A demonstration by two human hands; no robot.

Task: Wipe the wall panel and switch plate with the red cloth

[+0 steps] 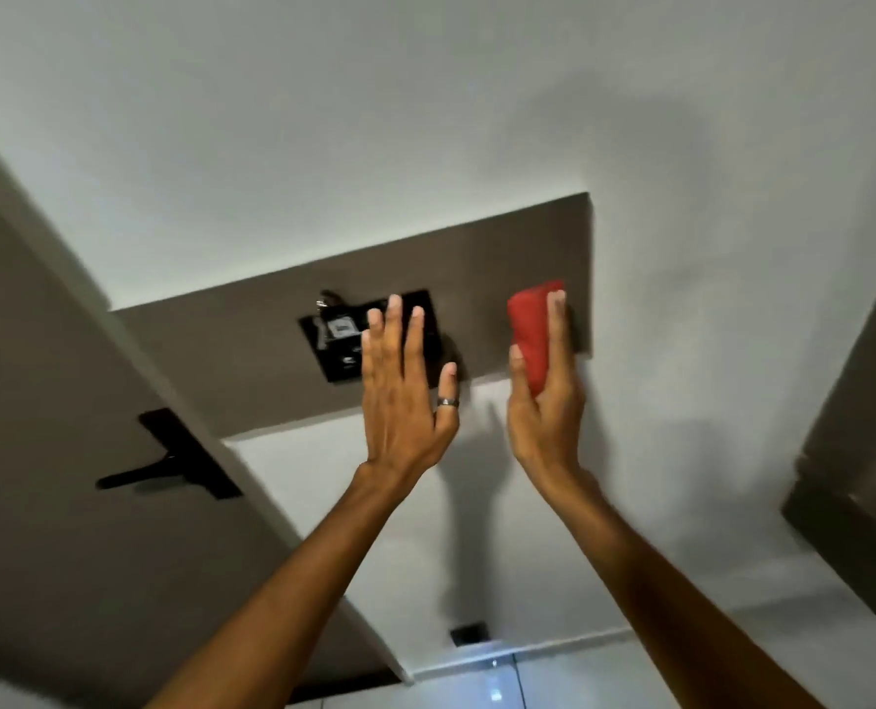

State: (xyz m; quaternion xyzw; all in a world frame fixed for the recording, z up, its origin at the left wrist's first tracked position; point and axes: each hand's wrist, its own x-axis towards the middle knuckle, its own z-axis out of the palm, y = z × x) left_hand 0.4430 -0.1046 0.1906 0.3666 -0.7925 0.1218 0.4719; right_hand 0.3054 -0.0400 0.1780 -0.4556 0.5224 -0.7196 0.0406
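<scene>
A brown wall panel (252, 345) runs across the white wall. In its middle sits a black switch plate (339, 340) with a card and keys in its slot. My left hand (405, 391) is raised with fingers spread, covering the plate's right part; whether it touches is unclear. A ring sits on its thumb. My right hand (548, 401) grips a folded red cloth (530, 330) and holds it against the panel's right end, near the lower corner.
A brown door (68, 401) with a black lever handle (165, 463) stands at the left. Another brown surface (860, 478) juts in at the right edge. A small black socket (469, 634) sits low on the wall above the glossy tiled floor.
</scene>
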